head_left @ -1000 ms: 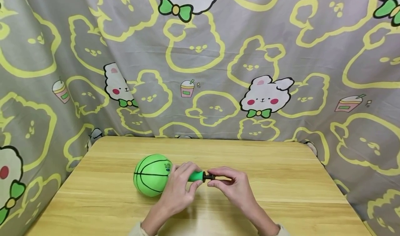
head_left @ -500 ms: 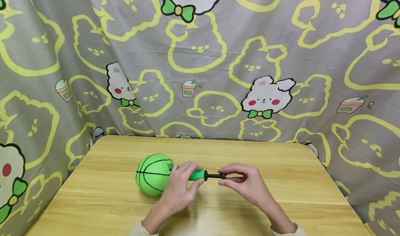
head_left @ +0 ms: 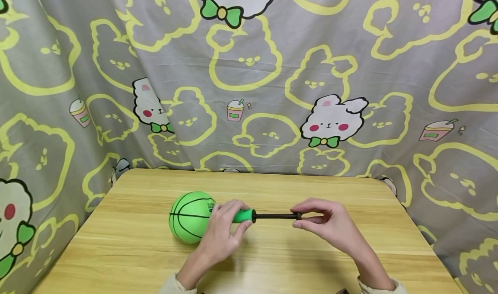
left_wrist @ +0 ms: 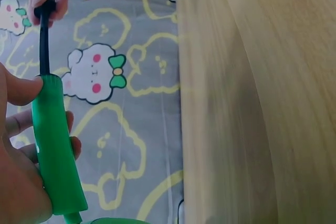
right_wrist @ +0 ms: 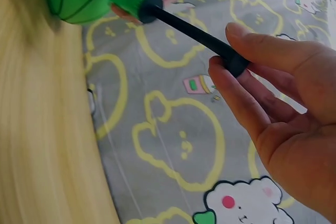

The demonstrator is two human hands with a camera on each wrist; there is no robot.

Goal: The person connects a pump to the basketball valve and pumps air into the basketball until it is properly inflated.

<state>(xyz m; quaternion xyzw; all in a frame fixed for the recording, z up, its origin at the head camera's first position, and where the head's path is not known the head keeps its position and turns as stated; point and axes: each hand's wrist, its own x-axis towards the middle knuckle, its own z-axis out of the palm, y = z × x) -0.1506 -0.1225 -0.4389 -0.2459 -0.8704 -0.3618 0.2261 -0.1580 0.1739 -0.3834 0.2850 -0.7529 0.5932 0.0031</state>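
Note:
A green hand pump (left_wrist: pixel 55 150) lies level in my left hand (head_left: pixel 223 231), whose fingers and thumb wrap its barrel. Its tip meets a green ball (head_left: pixel 190 218) with black basketball lines, left of that hand; the exact contact is hidden in the head view. From the barrel's other end a long black plunger rod (head_left: pixel 276 216) sticks out to the right. My right hand (head_left: pixel 334 222) pinches the black knob (right_wrist: pixel 236 65) at the rod's end between thumb and fingers.
Everything is over a wooden table (head_left: pixel 136 259) with light grain. Behind it and at both sides hangs a grey curtain (head_left: pixel 268 82) with yellow outlines and white rabbit heads.
My right hand has moved to the right with the knob, drawing the plunger rod far out of the barrel. My left hand and the ball stay nearly where they were.

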